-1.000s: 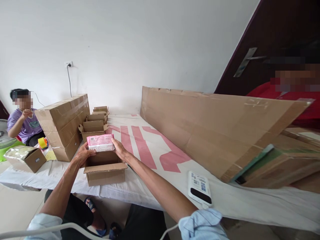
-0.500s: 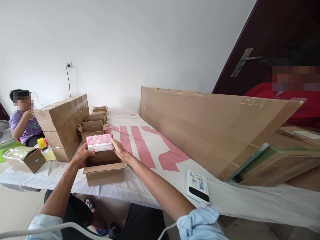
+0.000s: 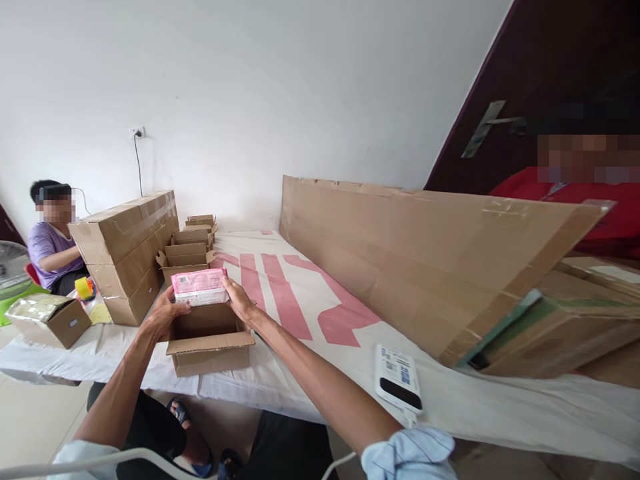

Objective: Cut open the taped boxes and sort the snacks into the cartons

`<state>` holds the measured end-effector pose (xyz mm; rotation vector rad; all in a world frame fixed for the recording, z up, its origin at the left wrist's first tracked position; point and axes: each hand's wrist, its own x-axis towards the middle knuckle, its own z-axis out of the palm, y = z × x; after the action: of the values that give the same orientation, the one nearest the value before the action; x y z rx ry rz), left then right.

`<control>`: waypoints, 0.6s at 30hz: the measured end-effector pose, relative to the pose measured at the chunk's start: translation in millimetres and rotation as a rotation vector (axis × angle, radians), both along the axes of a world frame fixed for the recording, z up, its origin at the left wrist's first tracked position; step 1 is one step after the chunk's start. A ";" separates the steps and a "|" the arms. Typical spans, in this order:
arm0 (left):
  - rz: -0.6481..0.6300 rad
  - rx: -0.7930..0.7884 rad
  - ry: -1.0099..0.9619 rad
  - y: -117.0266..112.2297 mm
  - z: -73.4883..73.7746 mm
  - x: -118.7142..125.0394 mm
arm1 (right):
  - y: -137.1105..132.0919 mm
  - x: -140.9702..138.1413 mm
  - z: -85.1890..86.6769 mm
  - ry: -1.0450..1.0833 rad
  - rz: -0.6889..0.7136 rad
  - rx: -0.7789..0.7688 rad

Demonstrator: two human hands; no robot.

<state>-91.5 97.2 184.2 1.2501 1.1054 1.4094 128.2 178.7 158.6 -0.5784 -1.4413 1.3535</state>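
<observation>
A pink and white packet (image 3: 199,286) hangs just above a small open cardboard box (image 3: 210,341) near the front edge of the white-covered table (image 3: 310,373). My left hand (image 3: 167,310) grips the packet's left end, its fingers curled round it. On the packet's right end rests my right hand (image 3: 237,298), fingers closed on it. The box's front flap is folded outward and I see nothing inside.
A row of open small boxes (image 3: 187,250) stands behind, beside a stack of taped cartons (image 3: 127,250). A long flat carton (image 3: 425,260) leans along the right. A white power bank (image 3: 399,378) lies by my right forearm. A seated person (image 3: 53,237) is at far left, another at right.
My hands and the packet have hardly moved over the box. The person at the left has lowered their raised hand.
</observation>
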 end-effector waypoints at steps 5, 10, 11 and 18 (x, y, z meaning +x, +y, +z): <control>-0.087 0.018 -0.041 -12.7 19.8 -0.1 | -13.3 12.4 17.5 -0.034 -0.025 0.108; -0.147 -0.011 -0.067 -29.9 53.6 2.5 | -37.8 24.0 44.2 -0.058 -0.040 0.378; -0.145 -0.019 -0.048 -33.9 60.0 2.2 | -42.7 26.6 50.7 -0.082 -0.063 0.471; -0.172 -0.014 0.053 -59.1 106.4 -5.6 | -62.2 42.1 95.7 -0.280 -0.282 1.186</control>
<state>-97.1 38.1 290.6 1.3462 1.0157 1.2438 170.4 116.5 254.2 -0.1482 -1.9783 0.0576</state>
